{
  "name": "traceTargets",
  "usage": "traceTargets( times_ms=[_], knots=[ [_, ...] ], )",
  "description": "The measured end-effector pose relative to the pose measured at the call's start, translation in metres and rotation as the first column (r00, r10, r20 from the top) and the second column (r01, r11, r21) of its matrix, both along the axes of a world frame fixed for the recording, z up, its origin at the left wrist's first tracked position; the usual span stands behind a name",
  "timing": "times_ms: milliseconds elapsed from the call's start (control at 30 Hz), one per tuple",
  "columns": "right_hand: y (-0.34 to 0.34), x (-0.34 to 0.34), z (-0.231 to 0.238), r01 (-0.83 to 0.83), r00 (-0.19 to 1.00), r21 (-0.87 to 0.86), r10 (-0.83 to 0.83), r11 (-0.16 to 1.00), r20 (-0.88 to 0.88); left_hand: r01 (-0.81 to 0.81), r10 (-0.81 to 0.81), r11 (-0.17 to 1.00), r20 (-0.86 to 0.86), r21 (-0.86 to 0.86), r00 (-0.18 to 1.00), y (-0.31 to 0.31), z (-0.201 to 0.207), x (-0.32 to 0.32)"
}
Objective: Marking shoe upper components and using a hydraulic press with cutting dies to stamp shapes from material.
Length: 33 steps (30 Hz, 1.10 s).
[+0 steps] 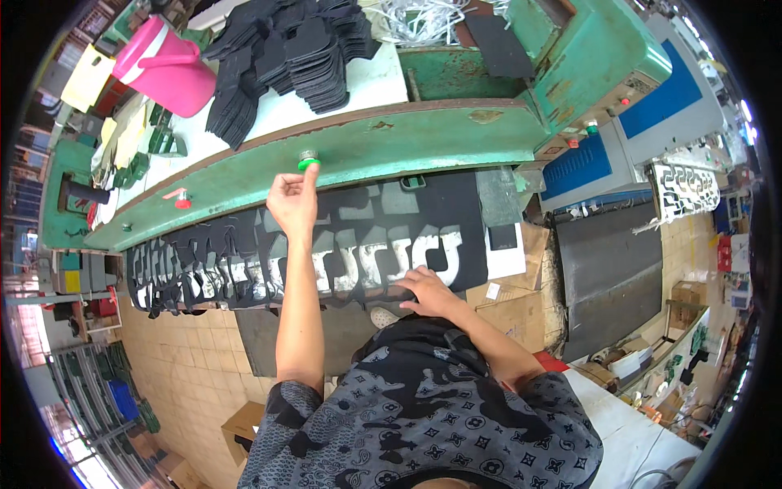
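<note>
My left hand (293, 202) reaches up to the front of a green machine beam (423, 138). Its thumb presses against a green push button (308, 162), while the other fingers curl in with nothing visible in them. Below the beam lies a black sheet (468, 204) with rows of cut-out shapes, white showing through the gaps. My right hand (428, 292) rests on the near edge of this sheet, fingers spread and holding nothing.
Stacks of black cut pieces (314, 69) and a pink bucket (167, 69) stand on the white surface behind the beam. A red button (182, 199) sits further left. White strips (415, 20) lie at the back; cardboard (509, 318) is on the floor to the right.
</note>
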State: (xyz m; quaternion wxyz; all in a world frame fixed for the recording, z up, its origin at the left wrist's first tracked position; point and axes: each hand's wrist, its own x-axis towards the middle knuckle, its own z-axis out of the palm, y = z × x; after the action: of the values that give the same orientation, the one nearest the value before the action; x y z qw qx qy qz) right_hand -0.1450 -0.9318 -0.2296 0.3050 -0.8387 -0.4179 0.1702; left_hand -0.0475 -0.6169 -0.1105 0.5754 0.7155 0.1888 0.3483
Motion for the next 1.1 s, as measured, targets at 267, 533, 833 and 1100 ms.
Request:
traceTargets(
  times_ms=[267,533,833,1100],
  knots=[
    [-0.005,0.014,0.013,0.104,0.994,0.058,-0.106,0.993,0.029,-0.022,0.052,0.953,-0.092,0.303,0.994,-0.024,0.001,-0.03],
    [-0.008,0.004,0.016,0.1,0.989,0.035,-0.104,0.994,0.11,0.492,-0.264,0.793,-0.525,0.359,0.809,-0.066,-0.07,-0.144],
    [0.005,-0.014,0.021,0.207,0.974,-0.1,-0.196,0.973,0.111,0.519,-0.05,0.637,-0.642,0.57,0.765,-0.1,-0.09,-0.185],
    [0.019,-0.009,0.018,0.287,0.95,-0.052,-0.277,0.957,0.145,0.563,-0.037,0.558,-0.66,0.609,0.751,-0.088,-0.099,-0.184]
  ],
)
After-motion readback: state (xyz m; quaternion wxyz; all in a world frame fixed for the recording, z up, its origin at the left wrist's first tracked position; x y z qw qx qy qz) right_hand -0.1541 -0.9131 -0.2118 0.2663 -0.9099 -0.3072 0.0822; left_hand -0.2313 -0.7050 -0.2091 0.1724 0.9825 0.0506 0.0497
